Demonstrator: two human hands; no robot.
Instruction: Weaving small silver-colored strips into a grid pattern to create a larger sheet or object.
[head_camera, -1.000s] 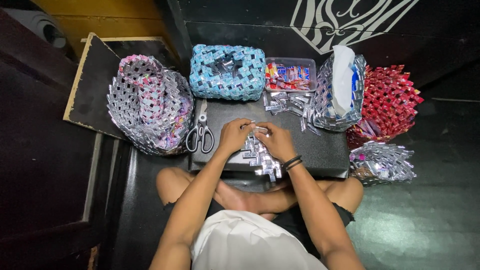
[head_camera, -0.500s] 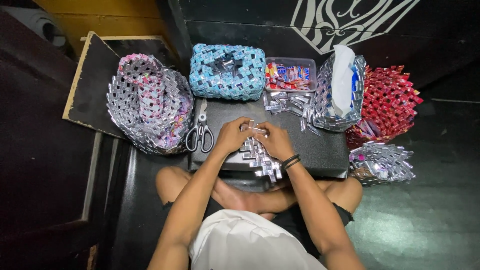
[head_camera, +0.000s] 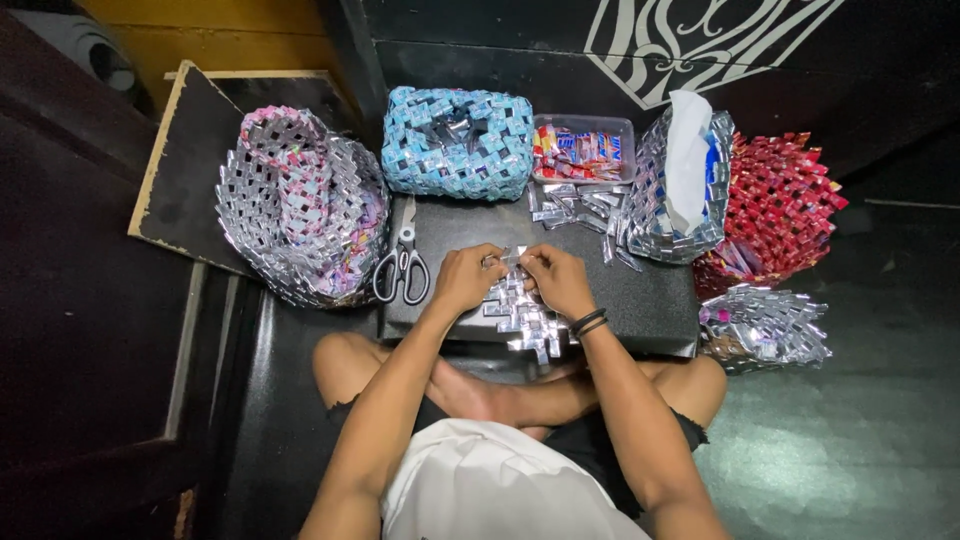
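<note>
I sit cross-legged at a low black board (head_camera: 650, 300). Both hands meet over a silver woven foil panel (head_camera: 522, 320) lying on it. My left hand (head_camera: 468, 277) pinches the panel's upper edge from the left. My right hand (head_camera: 556, 280), with dark bands at the wrist, pinches the same edge from the right. A small folded foil strip shows between the fingertips. The panel's lower end hangs over the board's near edge above my legs.
Scissors (head_camera: 402, 262) lie left of my hands. A silver-pink woven bag (head_camera: 300, 205), a blue woven bag (head_camera: 458, 140), a tray of coloured wrappers (head_camera: 582, 152), loose folded strips (head_camera: 572, 205), a silver bag holding tissue (head_camera: 680, 190), a red woven piece (head_camera: 780, 205) and another silver piece (head_camera: 768, 325) surround the board.
Both hands stay on the panel's upper edge, with only slight finger movement. Nothing else has shifted.
</note>
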